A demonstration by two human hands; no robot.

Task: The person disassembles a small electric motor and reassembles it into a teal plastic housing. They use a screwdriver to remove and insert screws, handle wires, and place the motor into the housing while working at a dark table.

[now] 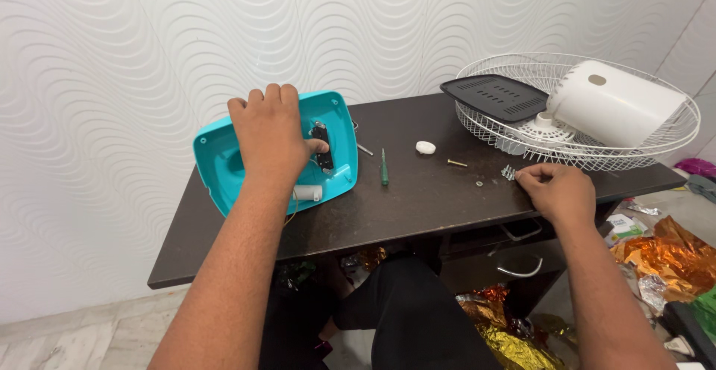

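At the left end of the dark counter (418,206), the left hand (270,135) lies palm-down on a turquoise fan base (224,162) turned open side up, fingers spread over its rim and the thumb pressing beside a black switch block (322,146) inside. A small white cylinder part (307,192) with thin wires sits at the base's near edge. So the base is already opened up and its insides exposed.

Just right of it lie a thin metal pin (365,149), a green screwdriver (384,167), a white round cap (425,147), a brass screw (456,163) and a small nut (479,183), all loose and apart from one another.

Further right, the right hand (558,191) is curled narrow, its fingertips pinching at a small cluster of screws (509,172); whether it has one lifted I cannot tell.

Beyond, a white wire fan guard (492,127) holds a black vented plate (494,96) and the white motor housing (615,104), detached from the base. By the look of it the fan is fully apart; rejoining remains undone.
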